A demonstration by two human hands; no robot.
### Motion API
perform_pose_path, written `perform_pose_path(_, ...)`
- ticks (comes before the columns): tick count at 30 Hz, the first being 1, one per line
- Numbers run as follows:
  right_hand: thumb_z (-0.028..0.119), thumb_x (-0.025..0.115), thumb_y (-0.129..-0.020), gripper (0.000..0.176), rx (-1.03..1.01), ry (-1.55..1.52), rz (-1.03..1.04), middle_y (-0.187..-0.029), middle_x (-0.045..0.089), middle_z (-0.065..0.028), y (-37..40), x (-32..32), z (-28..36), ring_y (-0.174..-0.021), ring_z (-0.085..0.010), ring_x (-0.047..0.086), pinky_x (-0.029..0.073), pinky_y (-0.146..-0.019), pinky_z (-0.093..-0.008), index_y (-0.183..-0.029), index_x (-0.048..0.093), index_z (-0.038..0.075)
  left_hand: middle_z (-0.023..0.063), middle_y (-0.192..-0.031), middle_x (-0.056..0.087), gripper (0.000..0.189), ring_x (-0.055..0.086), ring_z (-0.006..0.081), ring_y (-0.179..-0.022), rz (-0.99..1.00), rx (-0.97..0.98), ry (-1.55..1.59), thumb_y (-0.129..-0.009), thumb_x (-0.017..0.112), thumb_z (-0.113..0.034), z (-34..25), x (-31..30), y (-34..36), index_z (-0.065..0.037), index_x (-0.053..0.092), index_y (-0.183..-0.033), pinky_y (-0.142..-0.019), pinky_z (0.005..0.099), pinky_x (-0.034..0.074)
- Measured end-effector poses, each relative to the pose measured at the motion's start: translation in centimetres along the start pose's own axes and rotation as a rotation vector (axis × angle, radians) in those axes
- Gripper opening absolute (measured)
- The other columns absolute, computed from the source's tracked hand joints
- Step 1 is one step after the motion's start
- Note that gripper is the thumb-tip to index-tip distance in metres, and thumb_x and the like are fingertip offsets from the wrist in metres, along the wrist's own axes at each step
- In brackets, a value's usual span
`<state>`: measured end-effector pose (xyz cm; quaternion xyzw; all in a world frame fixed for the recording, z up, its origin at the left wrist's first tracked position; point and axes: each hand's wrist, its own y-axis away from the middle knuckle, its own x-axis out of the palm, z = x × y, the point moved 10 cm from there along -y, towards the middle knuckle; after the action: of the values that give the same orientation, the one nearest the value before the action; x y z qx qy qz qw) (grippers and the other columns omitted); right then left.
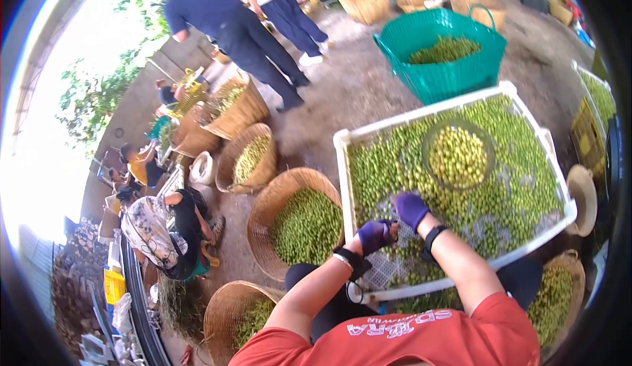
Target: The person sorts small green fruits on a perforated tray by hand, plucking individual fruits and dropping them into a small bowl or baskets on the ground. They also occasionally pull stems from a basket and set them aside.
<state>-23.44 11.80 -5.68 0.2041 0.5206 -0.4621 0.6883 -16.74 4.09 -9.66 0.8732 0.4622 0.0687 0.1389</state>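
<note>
Reporter: Small green fruits (pixel 388 165) lie spread across a white tray (pixel 421 111), thinner near the worker's hands, where the mesh floor shows. How would they handle?

Photographer: Light and firm, by the look of them, smooth enough to roll, and liable to bruise under a hard squeeze; best taken singly between thumb and fingertip, around the middle

Reporter: And the grip?

Photographer: The purple-gloved left hand (pixel 376 235) is curled low over the tray's left part; the right hand (pixel 411 210) bends down just beside it, above the fruits. Whether either is clenched on a fruit, I cannot tell

Reporter: What hems them in?

Photographer: The tray's raised rim on all sides, and a round bowl (pixel 492 154) of yellower fruits (pixel 457 152) inside it, beyond the right hand. A wicker basket (pixel 259 239) stands close off the left edge, a green basket (pixel 454 83) off the far one. The thinly covered mesh gives the hands the easiest room; toward the bowl, a low sweep would likely scatter fruit or knock its wall
</note>
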Motion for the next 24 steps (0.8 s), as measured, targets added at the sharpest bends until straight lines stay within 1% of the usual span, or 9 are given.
perform_pose_path(3, 0.025, 0.055, -0.084, 0.017, -0.026, 0.047, 0.088, -0.083, 0.064, -0.0179, -0.1, -0.5, 1.9, -0.079, -0.0355, 0.064, 0.05, -0.066, -0.0467, -0.084, 0.062, 0.01, 0.0031, -0.079, 0.059, 0.02, 0.058, 0.0123, -0.073, -0.057, -0.239, 0.787, -0.085, 0.065, -0.012, -0.6, 0.6, 1.9, 0.0, 0.058, -0.101, -0.069, 0.0276, 0.051)
perform_pose_path(6, 0.022, 0.054, -0.083, 0.016, -0.024, -0.006, 0.084, -0.082, 0.063, -0.0191, 0.7, -0.8, 2.3, -0.079, -0.0373, 0.063, 0.05, -0.067, -0.0473, -0.084, 0.062, 0.008, 0.0034, -0.081, 0.06, 0.023, 0.059, 0.0124, -0.073, -0.041, 0.353, -0.385, -0.084, 0.066, -0.012, -2.0, -1.3, 0.7, 0.0, 0.059, -0.102, -0.068, 0.0279, 0.053)
perform_pose_path(9, 0.017, 0.053, -0.081, 0.015, -0.006, -0.093, 0.102, -0.081, 0.062, -0.0211, 1.6, -2.1, 0.9, -0.078, -0.0401, 0.061, 0.048, -0.067, -0.0478, -0.08, 0.063, 0.006, 0.0033, -0.085, 0.064, 0.027, 0.062, 0.0121, -0.074, -0.032, 0.201, -0.524, -0.081, 0.067, -0.012, 0.9, -0.3, -0.1, 0.001, 0.062, -0.104, -0.064, 0.0286, 0.053)
perform_pose_path(12, 0.019, 0.053, -0.082, 0.016, 0.07, -0.165, -0.081, -0.081, 0.063, -0.0199, 1.4, -6.9, -3.1, -0.072, -0.0379, 0.061, 0.049, -0.065, -0.0469, -0.078, 0.062, 0.006, 0.004, -0.083, 0.068, 0.039, 0.063, 0.0126, -0.072, -0.104, -0.221, -0.582, -0.072, 0.069, -0.019, -1.1, 0.3, 0.7, -0.003, 0.063, -0.107, -0.066, 0.0299, 0.053)
perform_pose_path(16, 0.017, 0.062, -0.08, 0.031, 0.243, 0.099, -0.223, -0.113, 0.061, -0.0165, 2.4, -16.6, -5.9, -0.096, -0.0344, 0.061, 0.05, -0.08, -0.0444, -0.11, 0.062, 0.01, 0.0061, -0.083, 0.068, 0.038, 0.06, 0.0116, -0.068, 0.044, -0.171, -0.96, -0.071, 0.068, -0.024, -0.3, 3.0, 0.3, -0.011, 0.066, -0.106, -0.064, 0.0298, 0.051)
perform_pose_path(17, 0.02, 0.067, -0.077, 0.032, 0.18, 0.121, -0.313, -0.112, 0.06, -0.0163, 2.9, -18.3, -5.1, -0.095, -0.0352, 0.06, 0.049, -0.079, -0.0444, -0.107, 0.062, 0.01, 0.0043, -0.078, 0.067, 0.034, 0.058, 0.0099, -0.064, 0.044, -0.097, -0.99, -0.075, 0.066, -0.019, 0.1, 4.0, -0.1, -0.009, 0.066, -0.108, -0.059, 0.0287, 0.05)
perform_pose_path(18, 0.022, 0.071, -0.075, 0.034, 0.117, 0.148, -0.403, -0.111, 0.059, -0.016, 3.6, -19.8, -4.4, -0.095, -0.036, 0.059, 0.049, -0.078, -0.0444, -0.105, 0.061, 0.009, 0.0029, -0.075, 0.066, 0.033, 0.058, 0.0081, -0.062, -0.128, -0.24, -0.434, -0.078, 0.063, -0.014, -0.2, -0.4, 0.6, -0.008, 0.065, -0.11, -0.057, 0.0262, 0.05)
perform_pose_path(22, 0.015, 0.062, -0.081, 0.016, 0.037, -0.152, -0.33, -0.091, 0.064, -0.0172, 2.5, -15.7, -3.9, -0.088, -0.0351, 0.061, 0.049, -0.077, -0.0441, -0.095, 0.064, 0.007, 0.0104, -0.097, 0.07, 0.029, 0.068, 0.0216, -0.082, -0.482, 0.031, -0.961, -0.08, 0.065, -0.021, -6.7, -5.2, 2.2, -0.011, 0.068, -0.106, -0.073, 0.0318, 0.052)
perform_pose_path(24, 0.013, 0.059, -0.083, 0.013, 0.081, -0.218, -0.179, -0.09, 0.064, -0.017, 1.5, -11.7, -3.4, -0.087, -0.034, 0.062, 0.049, -0.076, -0.044, -0.092, 0.063, 0.006, 0.0126, -0.096, 0.069, 0.029, 0.067, 0.0224, -0.081, -0.512, -0.175, -0.575, -0.08, 0.064, -0.017, -5.0, -7.0, 2.1, -0.008, 0.067, -0.107, -0.072, 0.0319, 0.052)
